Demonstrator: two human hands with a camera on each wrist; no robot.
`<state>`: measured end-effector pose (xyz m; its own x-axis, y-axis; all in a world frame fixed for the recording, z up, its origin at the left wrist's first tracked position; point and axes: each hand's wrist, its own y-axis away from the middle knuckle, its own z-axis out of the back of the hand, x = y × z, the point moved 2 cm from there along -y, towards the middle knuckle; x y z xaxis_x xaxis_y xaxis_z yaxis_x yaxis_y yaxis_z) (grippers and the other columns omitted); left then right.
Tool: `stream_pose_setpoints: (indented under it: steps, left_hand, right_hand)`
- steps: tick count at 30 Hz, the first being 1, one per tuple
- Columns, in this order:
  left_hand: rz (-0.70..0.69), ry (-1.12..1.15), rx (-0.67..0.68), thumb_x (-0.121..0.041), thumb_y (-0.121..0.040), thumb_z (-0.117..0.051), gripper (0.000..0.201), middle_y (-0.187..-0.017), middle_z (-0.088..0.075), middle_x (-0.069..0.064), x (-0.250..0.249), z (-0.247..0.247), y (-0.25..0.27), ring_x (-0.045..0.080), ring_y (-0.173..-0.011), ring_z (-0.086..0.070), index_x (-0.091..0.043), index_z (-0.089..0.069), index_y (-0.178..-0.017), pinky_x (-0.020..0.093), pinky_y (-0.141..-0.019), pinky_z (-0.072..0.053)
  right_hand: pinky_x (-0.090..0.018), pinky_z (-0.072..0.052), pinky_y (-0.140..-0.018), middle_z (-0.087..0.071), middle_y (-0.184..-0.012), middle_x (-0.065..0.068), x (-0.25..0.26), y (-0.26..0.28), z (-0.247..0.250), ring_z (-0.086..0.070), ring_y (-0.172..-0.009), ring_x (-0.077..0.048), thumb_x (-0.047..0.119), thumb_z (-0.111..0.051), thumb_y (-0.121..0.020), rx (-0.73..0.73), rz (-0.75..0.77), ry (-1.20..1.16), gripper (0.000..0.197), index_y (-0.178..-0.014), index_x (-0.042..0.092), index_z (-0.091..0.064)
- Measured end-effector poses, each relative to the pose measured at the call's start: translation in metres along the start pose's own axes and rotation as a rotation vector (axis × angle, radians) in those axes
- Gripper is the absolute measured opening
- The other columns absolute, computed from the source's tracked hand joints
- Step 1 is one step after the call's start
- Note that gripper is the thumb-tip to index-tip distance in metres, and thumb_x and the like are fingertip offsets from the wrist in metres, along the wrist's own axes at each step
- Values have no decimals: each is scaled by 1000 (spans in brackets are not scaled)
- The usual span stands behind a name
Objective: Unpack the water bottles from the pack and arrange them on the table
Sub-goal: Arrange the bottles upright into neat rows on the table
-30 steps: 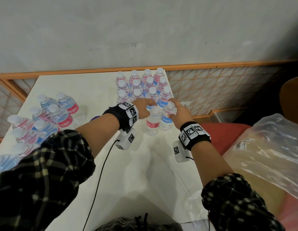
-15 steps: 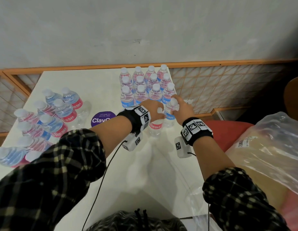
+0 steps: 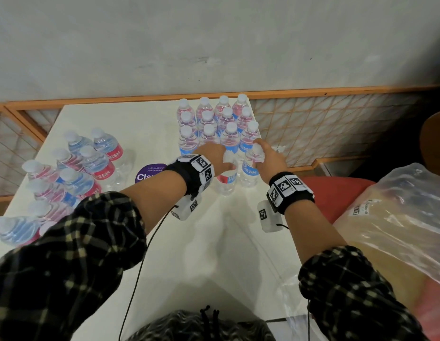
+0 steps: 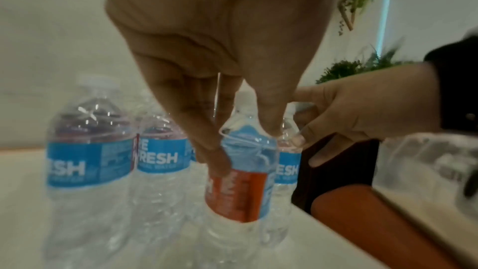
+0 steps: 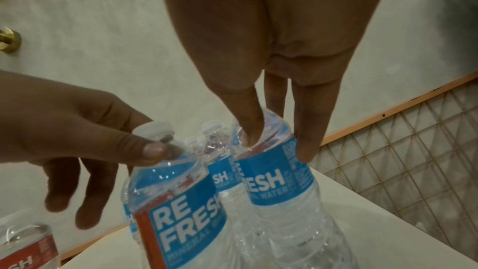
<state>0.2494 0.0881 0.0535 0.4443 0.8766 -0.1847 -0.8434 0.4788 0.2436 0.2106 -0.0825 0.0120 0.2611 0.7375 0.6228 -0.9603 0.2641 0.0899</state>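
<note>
Clear water bottles with blue and red labels stand in a tight block point(image 3: 214, 121) at the far right of the white table point(image 3: 201, 242). In front of that block my left hand point(image 3: 226, 163) pinches the top of one bottle point(image 3: 226, 179), seen slightly tilted in the left wrist view point(image 4: 240, 181) under my left hand point(image 4: 243, 144). Beside it my right hand point(image 3: 259, 156) grips the shoulder of another bottle point(image 3: 249, 169), with thumb and fingers curled round it in the right wrist view point(image 5: 279, 181). Both bottles' bases are down at the table.
More bottles point(image 3: 74, 173) lie and lean in a loose cluster at the table's left. A purple round sticker point(image 3: 147, 174) sits between the groups. A crumpled clear plastic bag point(image 3: 398, 230) lies on a red seat at right. An orange lattice rail point(image 3: 324, 124) borders the table.
My left hand has slid from beside its bottle's cap onto the bottle's top. The right hand keeps its hold. The head view has shifted and the purple sticker now shows.
</note>
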Motion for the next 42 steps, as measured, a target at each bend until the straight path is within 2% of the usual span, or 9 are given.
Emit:
stream_pose_setpoints:
  steps: [4, 8, 11, 16, 19, 23, 32, 39, 42]
  left_hand:
    - [-51, 184, 17, -26, -89, -61, 49, -130, -55, 8, -1, 5, -4, 28, -118, -52, -19, -46, -135, 32, -96, -42]
    - [-75, 223, 7, -34, -84, -66, 61, -137, -51, 6, -10, 5, -4, 27, -125, -48, -20, -42, -139, 32, -99, -38]
    - [-81, 240, 11, -28, -85, -67, 50, -129, -55, 9, -13, -2, -8, 30, -120, -51, -13, -50, -130, 32, -94, -39]
    - [-29, 323, -48, -27, -84, -67, 43, -117, -60, 12, -8, -4, -17, 32, -110, -55, -10, -53, -121, 34, -86, -42]
    - [0, 399, -73, -26, -84, -68, 51, -122, -59, 12, -6, -6, -21, 31, -113, -54, -13, -49, -129, 35, -91, -44]
    - [4, 433, -80, -25, -85, -67, 54, -125, -58, 13, -3, -8, -27, 31, -115, -53, -14, -46, -133, 36, -95, -44]
    - [-3, 473, -40, -19, -80, -73, 66, -130, -56, 9, 5, -10, -33, 27, -118, -54, -18, -41, -139, 24, -88, -36]
    - [21, 456, -38, -27, -77, -75, 66, -128, -57, 7, 8, -13, -36, 26, -116, -55, -17, -45, -134, 24, -86, -37]
    - [64, 424, -33, -31, -75, -76, 60, -122, -59, 8, 9, -16, -38, 26, -111, -56, -11, -51, -126, 24, -83, -38]
  right_hand:
    - [-24, -40, -76, -60, -119, -12, -1, -1, 0, -58, -104, -32, -4, -47, -88, 1, 0, 0, 61, -140, 26, -37]
    - [-28, -42, -89, -56, -124, -9, -1, 0, -4, -53, -114, -28, 1, -63, -79, 23, 35, -69, 73, -140, 28, -36]
    - [-29, -40, -97, -48, -130, -8, -5, 7, -7, -48, -119, -23, -1, -66, -79, 0, 25, -182, 80, -143, 31, -31]
    - [-28, -47, -92, -52, -125, 1, -10, 13, -5, -54, -114, -19, -8, -62, -81, -72, 10, -375, 76, -142, 25, -31]
    - [-31, -50, -87, -53, -113, 5, -12, 13, -10, -57, -106, -18, -6, -66, -79, -74, -54, -474, 77, -142, 21, -30]
    - [-21, -43, -80, -52, -111, 7, -17, 18, -19, -55, -103, -14, -3, -65, -83, -53, -76, -518, 64, -138, 18, -38]
    - [-16, -44, -78, -53, -134, -3, -24, 12, -22, -52, -106, -10, 2, -67, -84, -46, -98, -530, 71, -143, 21, -33]
    - [-21, -42, -88, -53, -117, 4, -19, 8, -24, -51, -107, -11, -1, -65, -85, -65, -85, -533, 63, -139, 18, -38]
    - [-22, -43, -88, -54, -122, 1, -20, 6, -25, -51, -110, -12, -2, -65, -84, -40, -97, -543, 69, -141, 22, -35]
